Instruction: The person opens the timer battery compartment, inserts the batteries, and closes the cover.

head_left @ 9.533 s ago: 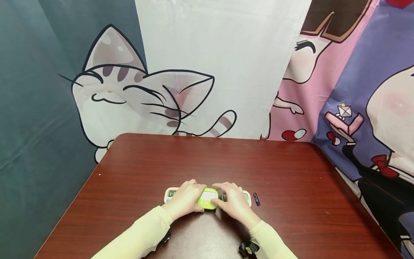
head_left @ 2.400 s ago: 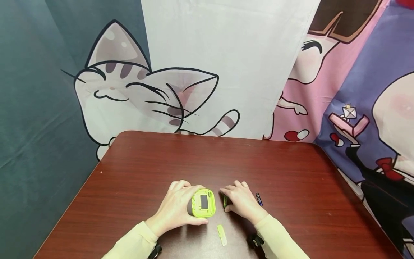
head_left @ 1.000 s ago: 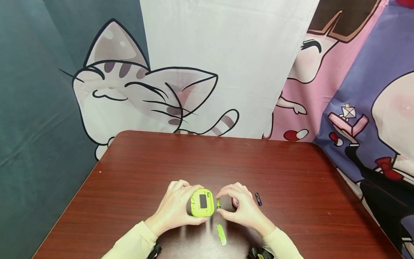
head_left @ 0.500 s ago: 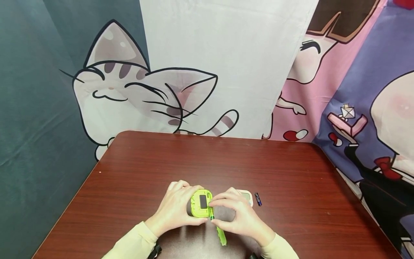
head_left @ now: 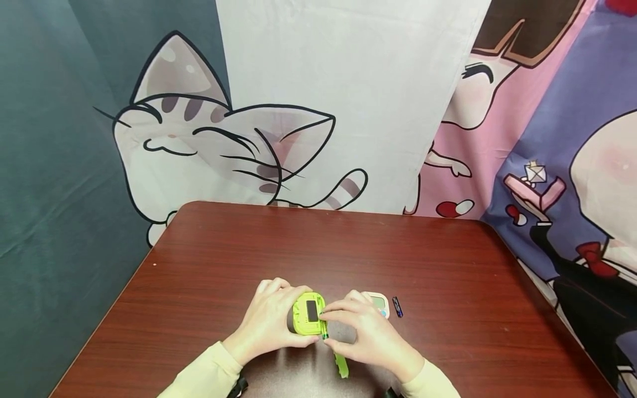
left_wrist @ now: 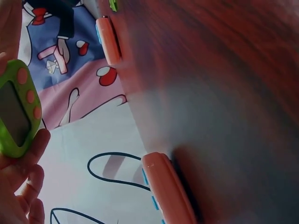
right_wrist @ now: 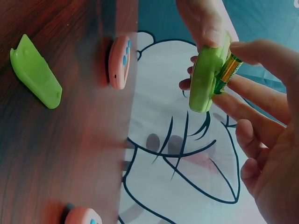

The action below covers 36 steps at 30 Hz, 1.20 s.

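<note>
Battery shift: since a second before, the green-and-gold battery (right_wrist: 229, 73) had come from beside the green device (head_left: 303, 320) to its right edge, the right hand (head_left: 365, 334) travelling left with it.
Left hand (head_left: 269, 318): clamped on the green device, fingers over the far side, thumb along the near side.
Right hand: pinched the battery, fingertips at both its ends, the other fingers bent clear of the device in the right wrist view.
Green device: held up off the table (head_left: 249, 243) between the two hands; its back, with a dark rectangle, faced the head camera, and its screen and round orange buttons showed in the left wrist view.
Battery: tilted against the back of the device, touching it; how far it had gone in could not be told.
Green plastic piece (head_left: 341, 366): flat on the table, just below the right thumb in the head view, apart from the device.
Pale device (head_left: 380, 304): on the table beyond the right hand, partly covered by it, screen up. Wrist views showed two such pink-sided devices, blue buttons on top, well apart from each other.
Dark battery (head_left: 397, 307): on the table just right of the pale device, untouched.
Sleeves (head_left: 201, 373): pale yellow, down to the wrists.
Backdrop (head_left: 348, 66): cloth behind the table, printed with a smiling striped cat (head_left: 199, 138) and cartoon figures.
</note>
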Each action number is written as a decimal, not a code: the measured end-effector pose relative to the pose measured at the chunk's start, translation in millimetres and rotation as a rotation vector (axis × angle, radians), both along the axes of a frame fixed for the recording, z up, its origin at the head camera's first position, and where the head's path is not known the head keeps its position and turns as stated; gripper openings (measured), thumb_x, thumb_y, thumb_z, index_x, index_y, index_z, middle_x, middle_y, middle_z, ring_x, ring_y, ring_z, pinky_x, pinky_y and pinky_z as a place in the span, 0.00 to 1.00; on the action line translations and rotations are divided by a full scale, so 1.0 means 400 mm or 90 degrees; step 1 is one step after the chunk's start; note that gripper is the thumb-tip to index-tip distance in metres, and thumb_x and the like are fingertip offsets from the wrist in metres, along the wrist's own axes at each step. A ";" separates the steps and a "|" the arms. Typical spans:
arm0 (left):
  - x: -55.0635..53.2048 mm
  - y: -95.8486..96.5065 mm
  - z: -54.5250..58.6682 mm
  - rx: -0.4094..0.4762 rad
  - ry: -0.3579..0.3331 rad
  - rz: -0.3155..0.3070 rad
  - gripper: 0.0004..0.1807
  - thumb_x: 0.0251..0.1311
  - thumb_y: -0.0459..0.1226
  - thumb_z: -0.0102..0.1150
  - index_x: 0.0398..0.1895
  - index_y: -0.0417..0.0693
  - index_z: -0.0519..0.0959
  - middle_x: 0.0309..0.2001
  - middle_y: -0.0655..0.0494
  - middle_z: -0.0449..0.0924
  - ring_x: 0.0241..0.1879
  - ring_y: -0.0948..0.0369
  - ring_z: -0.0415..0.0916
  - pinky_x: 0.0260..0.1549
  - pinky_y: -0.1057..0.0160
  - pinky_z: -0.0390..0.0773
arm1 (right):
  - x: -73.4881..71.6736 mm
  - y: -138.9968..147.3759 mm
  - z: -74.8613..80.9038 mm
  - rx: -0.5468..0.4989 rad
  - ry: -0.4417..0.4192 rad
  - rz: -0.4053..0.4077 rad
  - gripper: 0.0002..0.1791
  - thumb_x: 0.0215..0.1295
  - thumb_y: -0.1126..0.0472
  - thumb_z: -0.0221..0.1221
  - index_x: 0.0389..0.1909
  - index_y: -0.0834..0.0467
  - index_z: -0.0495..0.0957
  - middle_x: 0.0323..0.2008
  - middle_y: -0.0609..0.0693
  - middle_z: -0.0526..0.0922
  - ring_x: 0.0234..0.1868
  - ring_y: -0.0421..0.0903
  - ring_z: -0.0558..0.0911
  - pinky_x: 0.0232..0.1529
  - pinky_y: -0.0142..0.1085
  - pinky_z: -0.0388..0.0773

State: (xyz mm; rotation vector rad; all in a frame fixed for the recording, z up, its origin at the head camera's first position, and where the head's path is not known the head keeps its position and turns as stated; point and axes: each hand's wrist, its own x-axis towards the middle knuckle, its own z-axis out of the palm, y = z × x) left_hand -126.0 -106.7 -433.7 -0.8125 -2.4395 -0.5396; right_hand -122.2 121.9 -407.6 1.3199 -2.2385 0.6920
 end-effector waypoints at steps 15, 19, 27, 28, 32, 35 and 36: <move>0.006 0.004 0.004 -0.006 0.001 -0.021 0.42 0.24 0.66 0.71 0.48 0.61 0.77 0.31 0.71 0.77 0.38 0.65 0.65 0.43 0.57 0.64 | -0.003 0.002 -0.009 0.001 -0.023 -0.056 0.23 0.39 0.56 0.74 0.42 0.48 0.83 0.45 0.39 0.80 0.43 0.37 0.71 0.43 0.33 0.63; 0.008 0.002 0.008 -0.009 0.002 -0.035 0.41 0.25 0.66 0.71 0.49 0.62 0.76 0.31 0.71 0.75 0.38 0.66 0.65 0.42 0.57 0.65 | -0.002 0.003 -0.009 -0.010 -0.104 -0.083 0.31 0.38 0.54 0.75 0.49 0.49 0.79 0.50 0.41 0.78 0.46 0.38 0.72 0.45 0.34 0.68; 0.019 0.003 0.012 -0.010 -0.013 -0.046 0.43 0.24 0.67 0.70 0.52 0.68 0.75 0.35 0.74 0.75 0.41 0.67 0.65 0.35 0.55 0.63 | -0.004 0.016 -0.011 -0.021 -0.376 -0.042 0.37 0.44 0.53 0.73 0.59 0.50 0.72 0.45 0.39 0.80 0.39 0.40 0.75 0.41 0.35 0.73; 0.021 0.004 0.013 -0.010 -0.014 -0.047 0.43 0.23 0.67 0.70 0.52 0.69 0.75 0.35 0.75 0.75 0.41 0.67 0.64 0.35 0.55 0.62 | -0.004 0.017 -0.009 -0.034 -0.414 -0.026 0.35 0.45 0.53 0.73 0.58 0.50 0.72 0.43 0.38 0.81 0.39 0.40 0.76 0.42 0.35 0.73; 0.020 0.008 0.015 0.002 0.005 -0.063 0.44 0.23 0.67 0.70 0.53 0.67 0.75 0.37 0.76 0.76 0.40 0.67 0.65 0.34 0.57 0.61 | -0.007 0.018 -0.002 -0.083 -0.522 0.021 0.32 0.47 0.55 0.72 0.55 0.51 0.72 0.37 0.42 0.84 0.35 0.42 0.77 0.42 0.34 0.71; 0.018 0.012 0.018 0.006 0.021 -0.075 0.44 0.24 0.66 0.70 0.53 0.66 0.75 0.38 0.77 0.76 0.41 0.67 0.65 0.36 0.58 0.62 | -0.007 0.019 0.002 -0.103 -0.557 0.034 0.32 0.46 0.58 0.72 0.54 0.52 0.72 0.33 0.45 0.84 0.32 0.44 0.75 0.38 0.32 0.70; 0.017 0.013 0.018 0.007 0.024 -0.078 0.44 0.24 0.66 0.70 0.53 0.65 0.75 0.39 0.78 0.76 0.41 0.67 0.65 0.36 0.59 0.63 | -0.008 0.019 0.002 -0.109 -0.564 0.039 0.31 0.46 0.59 0.72 0.53 0.52 0.71 0.32 0.45 0.84 0.31 0.45 0.74 0.36 0.31 0.69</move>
